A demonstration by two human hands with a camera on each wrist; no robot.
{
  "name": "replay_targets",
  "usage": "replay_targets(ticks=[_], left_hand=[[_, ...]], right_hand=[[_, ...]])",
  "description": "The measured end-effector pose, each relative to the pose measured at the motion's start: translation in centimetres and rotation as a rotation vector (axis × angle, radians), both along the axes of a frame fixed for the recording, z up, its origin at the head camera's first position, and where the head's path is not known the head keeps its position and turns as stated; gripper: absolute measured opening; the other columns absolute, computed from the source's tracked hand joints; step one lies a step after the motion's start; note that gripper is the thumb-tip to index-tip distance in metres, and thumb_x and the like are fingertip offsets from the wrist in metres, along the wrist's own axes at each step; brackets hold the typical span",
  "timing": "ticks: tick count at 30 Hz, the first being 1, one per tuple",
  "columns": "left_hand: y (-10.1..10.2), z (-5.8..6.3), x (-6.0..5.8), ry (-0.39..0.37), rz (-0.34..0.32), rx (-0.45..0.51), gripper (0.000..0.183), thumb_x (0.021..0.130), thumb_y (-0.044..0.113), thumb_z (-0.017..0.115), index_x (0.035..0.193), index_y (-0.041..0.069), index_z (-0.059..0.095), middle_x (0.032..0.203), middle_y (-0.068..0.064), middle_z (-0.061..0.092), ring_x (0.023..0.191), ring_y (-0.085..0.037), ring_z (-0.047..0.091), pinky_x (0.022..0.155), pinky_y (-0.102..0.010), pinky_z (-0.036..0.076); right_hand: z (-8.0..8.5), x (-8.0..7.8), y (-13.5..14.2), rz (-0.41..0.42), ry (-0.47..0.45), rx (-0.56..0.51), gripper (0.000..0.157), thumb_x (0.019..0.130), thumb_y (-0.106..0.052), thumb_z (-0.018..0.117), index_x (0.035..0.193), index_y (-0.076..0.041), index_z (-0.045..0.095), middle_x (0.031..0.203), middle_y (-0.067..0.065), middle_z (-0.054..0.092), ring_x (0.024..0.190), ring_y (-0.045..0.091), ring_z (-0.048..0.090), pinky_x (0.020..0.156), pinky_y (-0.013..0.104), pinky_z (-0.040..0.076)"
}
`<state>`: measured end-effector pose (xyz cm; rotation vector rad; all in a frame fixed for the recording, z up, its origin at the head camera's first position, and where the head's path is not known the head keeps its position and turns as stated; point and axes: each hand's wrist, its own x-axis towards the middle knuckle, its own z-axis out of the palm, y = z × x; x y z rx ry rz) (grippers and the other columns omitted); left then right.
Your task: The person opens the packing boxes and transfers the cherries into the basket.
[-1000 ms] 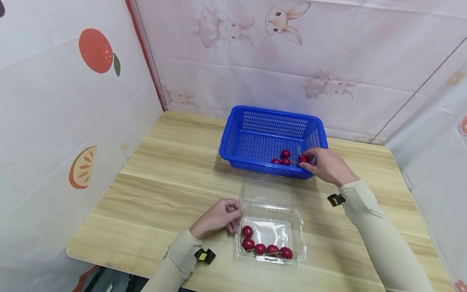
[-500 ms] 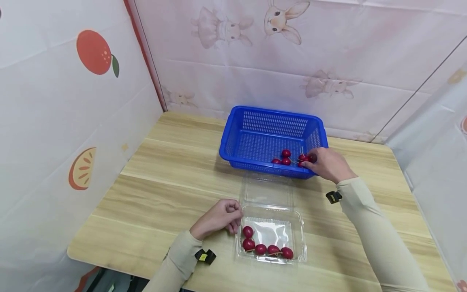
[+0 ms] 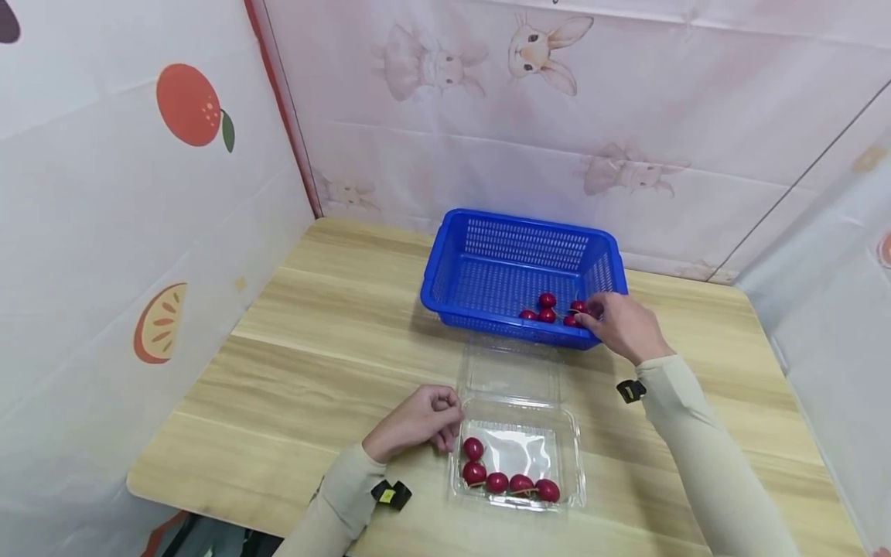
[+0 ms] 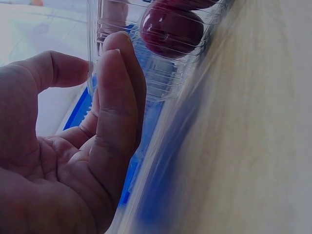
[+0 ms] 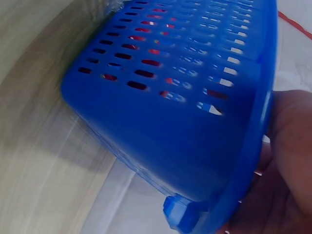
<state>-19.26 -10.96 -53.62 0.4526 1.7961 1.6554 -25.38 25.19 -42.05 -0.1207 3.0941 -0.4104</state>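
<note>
A clear plastic clamshell box (image 3: pixel 567 449) lies with its lid (image 3: pixel 511 367) folded back towards the basket. Several cherries (image 3: pixel 497 483) line its left and near sides. At the box's left wall, my left hand (image 3: pixel 421 418) holds the rim between thumb and fingers; the left wrist view has the thumb tip (image 4: pixel 78 73) at the rim. My right hand (image 3: pixel 626 321) reaches over the near right corner of the blue basket (image 3: pixel 435 282), its fingertips among cherries (image 3: pixel 572 319) there. Whether it pinches one is hidden; in the right wrist view the basket wall covers the fingertips.
More cherries (image 3: pixel 547 300) lie inside the basket near its front wall. The basket stands at the back of the wooden table (image 3: pixel 313 333), close to the printed back curtain (image 3: pixel 487 170). A white curtain (image 3: pixel 83 309) hangs along the left.
My right hand has shifted slightly within the basket corner, and a cherry seen by its fingers half a second ago is hidden now. My left hand stays at the box.
</note>
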Motion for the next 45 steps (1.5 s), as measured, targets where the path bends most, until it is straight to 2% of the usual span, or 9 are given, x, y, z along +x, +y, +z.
replay_targets(ticks=[9, 14, 19, 25, 29, 32, 35, 40, 45], left_hand=[[-0.2, -0.8, 0.9, -0.016, 0.002, -0.004, 0.021, 0.098, 0.011, 0.061, 0.099, -0.01, 0.06, 0.07, -0.003, 0.064, 0.054, -0.011, 0.061, 0.05, -0.021, 0.057], [-0.3, -1.2, 1.1, -0.029, -0.001, 0.001, 0.022, 0.098, 0.012, 0.062, 0.1, -0.011, 0.06, 0.07, -0.003, 0.064, 0.054, -0.01, 0.061, 0.05, -0.02, 0.057], [-0.2, -1.5, 1.1, -0.036, 0.0, -0.001, 0.022, 0.098, 0.012, 0.062, 0.1, -0.009, 0.06, 0.069, -0.002, 0.064, 0.055, -0.011, 0.062, 0.051, -0.021, 0.058], [0.0, -1.2, 1.0, -0.037, -0.012, -0.007, 0.022, 0.099, 0.012, 0.061, 0.101, -0.01, 0.06, 0.07, -0.001, 0.065, 0.055, -0.011, 0.062, 0.05, -0.021, 0.057], [0.0, -0.9, 0.4, -0.018, -0.022, -0.013, 0.021, 0.1, 0.012, 0.06, 0.101, -0.01, 0.061, 0.069, -0.001, 0.065, 0.054, -0.011, 0.062, 0.05, -0.021, 0.057], [0.0, -0.6, -0.1, 0.0, -0.019, -0.02, 0.021, 0.1, 0.011, 0.06, 0.101, -0.009, 0.061, 0.069, -0.002, 0.065, 0.054, -0.012, 0.062, 0.05, -0.022, 0.058], [0.0, -0.4, -0.3, 0.006, -0.013, -0.026, 0.02, 0.1, 0.011, 0.06, 0.101, -0.009, 0.062, 0.069, -0.002, 0.065, 0.054, -0.012, 0.062, 0.051, -0.023, 0.058], [-0.1, -0.1, -0.4, 0.001, -0.011, -0.026, 0.02, 0.101, 0.011, 0.059, 0.103, -0.009, 0.061, 0.07, -0.003, 0.065, 0.055, -0.013, 0.062, 0.052, -0.024, 0.059], [-0.1, 0.0, -0.6, 0.01, -0.009, -0.024, 0.021, 0.1, 0.012, 0.06, 0.103, -0.008, 0.061, 0.07, -0.003, 0.065, 0.055, -0.013, 0.062, 0.052, -0.024, 0.059]], right_hand=[[-1.8, 0.9, -0.3, -0.053, 0.039, -0.042, 0.034, 0.099, -0.035, 0.068, 0.114, -0.004, 0.074, 0.109, 0.021, 0.077, 0.083, 0.03, 0.069, 0.067, 0.047, 0.058], [-2.7, 1.3, -0.2, -0.073, 0.091, -0.07, 0.033, 0.099, -0.034, 0.068, 0.112, -0.005, 0.074, 0.111, 0.021, 0.076, 0.09, 0.035, 0.07, 0.073, 0.053, 0.058], [-3.4, 2.2, 0.0, -0.055, 0.183, -0.136, 0.03, 0.1, -0.03, 0.067, 0.112, -0.003, 0.074, 0.116, 0.022, 0.074, 0.097, 0.038, 0.069, 0.081, 0.057, 0.057], [-3.2, 4.8, -1.4, 0.034, 0.364, -0.216, 0.024, 0.097, -0.021, 0.072, 0.11, 0.0, 0.073, 0.104, 0.018, 0.074, 0.096, 0.035, 0.068, 0.083, 0.053, 0.057], [-2.0, 7.5, -3.6, 0.177, 0.436, -0.229, 0.02, 0.094, -0.014, 0.075, 0.11, -0.002, 0.072, 0.099, 0.011, 0.074, 0.092, 0.028, 0.068, 0.077, 0.049, 0.061], [-1.2, 9.2, -5.6, 0.299, 0.404, -0.223, 0.019, 0.092, -0.013, 0.077, 0.108, -0.005, 0.073, 0.099, 0.007, 0.075, 0.09, 0.022, 0.07, 0.076, 0.043, 0.064], [-1.1, 10.5, -7.5, 0.384, 0.313, -0.181, 0.02, 0.092, -0.018, 0.078, 0.108, -0.008, 0.074, 0.101, 0.003, 0.076, 0.09, 0.018, 0.071, 0.079, 0.038, 0.065], [-1.7, 11.8, -9.8, 0.473, 0.138, -0.054, 0.022, 0.092, -0.023, 0.078, 0.111, -0.012, 0.075, 0.102, 0.001, 0.077, 0.093, 0.017, 0.073, 0.083, 0.036, 0.064], [-2.1, 12.8, -10.4, 0.529, -0.061, -0.004, 0.019, 0.091, -0.017, 0.076, 0.11, -0.013, 0.076, 0.102, -0.001, 0.077, 0.094, 0.015, 0.072, 0.085, 0.037, 0.064]])
